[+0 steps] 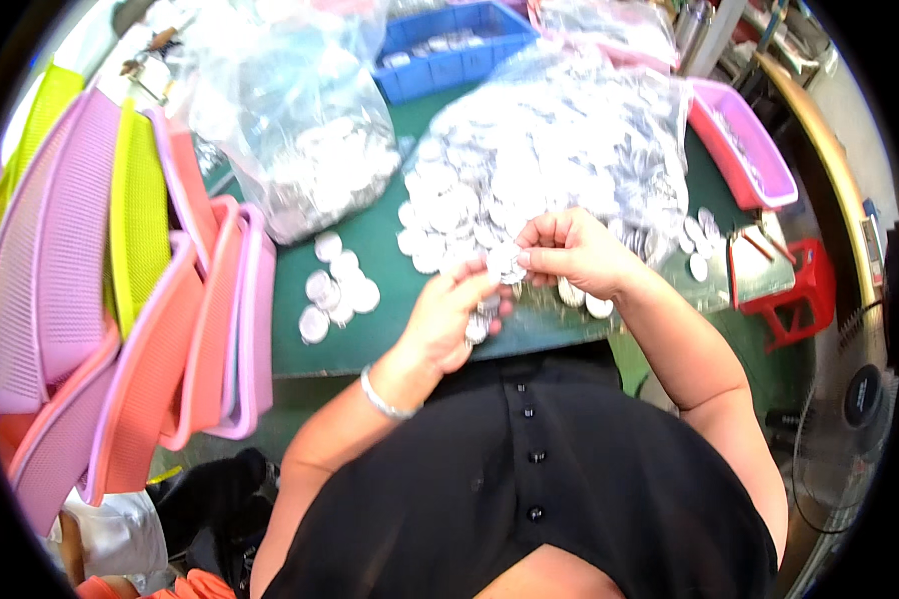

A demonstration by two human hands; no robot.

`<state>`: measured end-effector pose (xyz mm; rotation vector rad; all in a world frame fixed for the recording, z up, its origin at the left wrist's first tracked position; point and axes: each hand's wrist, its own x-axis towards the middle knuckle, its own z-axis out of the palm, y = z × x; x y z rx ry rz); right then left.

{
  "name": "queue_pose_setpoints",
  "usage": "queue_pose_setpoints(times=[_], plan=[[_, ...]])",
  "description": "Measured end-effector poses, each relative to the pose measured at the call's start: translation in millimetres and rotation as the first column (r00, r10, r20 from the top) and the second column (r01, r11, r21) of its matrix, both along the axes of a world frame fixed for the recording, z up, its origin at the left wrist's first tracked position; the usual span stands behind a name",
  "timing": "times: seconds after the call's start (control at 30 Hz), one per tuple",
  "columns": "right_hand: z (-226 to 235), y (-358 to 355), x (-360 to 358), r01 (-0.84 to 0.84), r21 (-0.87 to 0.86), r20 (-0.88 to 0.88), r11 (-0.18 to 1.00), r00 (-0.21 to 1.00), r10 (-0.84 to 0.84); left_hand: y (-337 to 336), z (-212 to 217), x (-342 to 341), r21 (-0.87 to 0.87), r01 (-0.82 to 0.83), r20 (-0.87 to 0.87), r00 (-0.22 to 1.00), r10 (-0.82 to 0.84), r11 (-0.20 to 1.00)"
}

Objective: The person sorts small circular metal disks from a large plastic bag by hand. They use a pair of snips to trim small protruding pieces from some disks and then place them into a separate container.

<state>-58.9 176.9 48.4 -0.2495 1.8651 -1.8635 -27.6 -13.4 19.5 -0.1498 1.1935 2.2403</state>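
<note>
Over the near edge of the green table (390, 339), both hands meet at a small round silvery-white disc (506, 265). My right hand (584, 258) pinches it between thumb and fingertips. My left hand (438, 317), with a bracelet at the wrist, also touches that disc with its fingertips. Its curled fingers keep a few more discs (477, 327) near the palm. Just beyond the hands, a heap of similar discs (449, 205) spills from a large clear plastic bag (559, 120). A loose group of discs (340, 292) lies left of my left hand. Fine details on the discs are too blurred to read.
Another clear bag of discs (315, 165) stands at the back left, beside a blue bin (457, 62). Stacked pink, orange and green plastic baskets (150, 369) crowd the left side. At the right are a pink basket (704, 100), a red stool (819, 290) and a fan (862, 397).
</note>
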Motion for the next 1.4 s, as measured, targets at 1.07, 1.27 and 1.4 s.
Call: queue_pose_setpoints(times=[1.07, 1.27, 1.4], plan=[[49.5, 80.4, -78.1, 0.157, 0.178, -0.337, 0.971, 0.937, -0.090, -166.2, 231.4, -266.9, -0.840, -0.189, -0.298, 0.944, -0.142, 0.508], [37.0, 91.5, -63.4, 0.117, 0.255, -0.316, 0.960, 0.948, -0.032, -147.1, 216.0, -249.1, -0.993, 0.032, 0.076, 0.911, -0.405, -0.116], [27.7, 77.6, -48.1, 0.094, 0.314, -0.350, 0.945, 0.937, 0.023, -125.3, 198.8, -227.7, -0.954, -0.130, -0.038, 0.946, -0.321, -0.271]])
